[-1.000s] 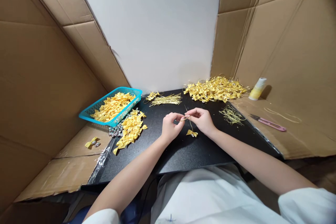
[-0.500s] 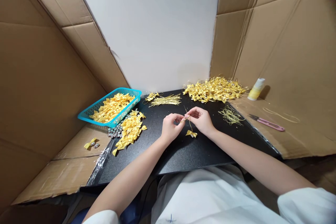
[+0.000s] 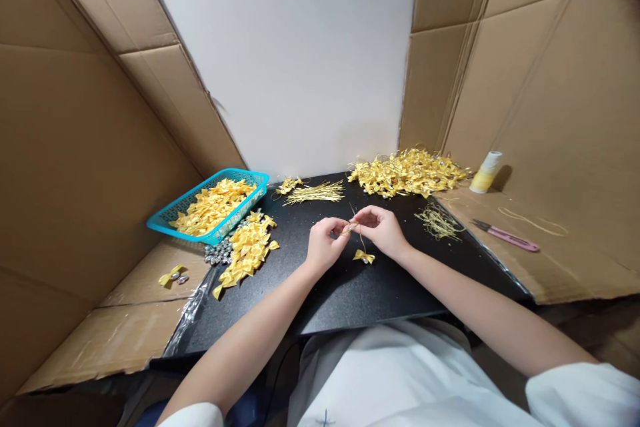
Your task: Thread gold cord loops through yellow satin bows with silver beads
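Observation:
Over the middle of the black table, my left hand (image 3: 327,240) and my right hand (image 3: 381,229) meet at the fingertips. Both are closed in a pinch on one thin gold cord (image 3: 364,240). A loose end of the cord sticks up above the fingers. Its lower stretch runs down to a yellow ribbon bow (image 3: 364,257) with a small silvery bead, just below my hands. My fingers partly hide where the cord crosses, so I cannot make out whether it is knotted.
On the left stand a turquoise basket (image 3: 210,239) of yellow bows, a pile of bows (image 3: 247,253) and silvery beads (image 3: 218,253). Behind lie cut gold cords (image 3: 315,193) and a heap of corded bows (image 3: 407,172). To the right are cord scraps (image 3: 440,221), pink thread snips (image 3: 507,236) and a spool (image 3: 485,172).
My hands keep their pinch on the cord, with only slight finger movement. The whole view has shifted a little; the bow hangs in nearly the same place.

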Available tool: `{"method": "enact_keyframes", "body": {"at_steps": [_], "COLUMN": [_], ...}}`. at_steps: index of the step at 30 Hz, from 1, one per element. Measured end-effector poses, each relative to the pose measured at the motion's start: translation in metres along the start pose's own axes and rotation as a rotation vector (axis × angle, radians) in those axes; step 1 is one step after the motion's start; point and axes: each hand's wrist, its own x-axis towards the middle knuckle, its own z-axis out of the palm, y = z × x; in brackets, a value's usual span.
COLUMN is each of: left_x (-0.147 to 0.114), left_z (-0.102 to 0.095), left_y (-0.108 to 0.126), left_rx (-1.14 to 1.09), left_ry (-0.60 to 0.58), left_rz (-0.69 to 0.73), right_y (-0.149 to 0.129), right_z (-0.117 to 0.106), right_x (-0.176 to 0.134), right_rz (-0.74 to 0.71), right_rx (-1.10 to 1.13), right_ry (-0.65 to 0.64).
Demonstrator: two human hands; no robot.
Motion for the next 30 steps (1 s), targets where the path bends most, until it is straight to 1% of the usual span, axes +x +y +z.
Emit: {"method": "enact_keyframes", "body": {"at_steps": [5,8,13,20,24,30], "left_x": [0.0,0.0,0.0,0.0,0.0,0.0], "left_z": [-0.001,-0.001,-0.001,0.003,0.005,0.006], "left_y": [0.001,0.0,-0.001,-0.004,-0.006,-0.01], "left_rx": [0.023,0.039,0.079,0.152,0.169,0.183], "left_ry": [-0.001,-0.008,-0.021,-0.097,-0.151,-0.205], "left_rz": [-0.008,-0.007,0.004,0.019,0.023,0.053], "right_y": [-0.003,-0.003,0.001,0.006,0.009,0.009], "right_z": [-0.006,-0.007,-0.008,-0.022,-0.029,-0.031], "right_x": [0.002,0.002,0.005,0.015,0.018,0.018], "right_rz": [-0.144,-0.168,-0.166,-0.148,-0.13,-0.122], "right_rx": [-0.286,-0.381,-0.417,-0.483,-0.533,-0.571], "right_ry": [-0.004,-0.009,-0.038,-0.228,-0.288,-0.358]}}
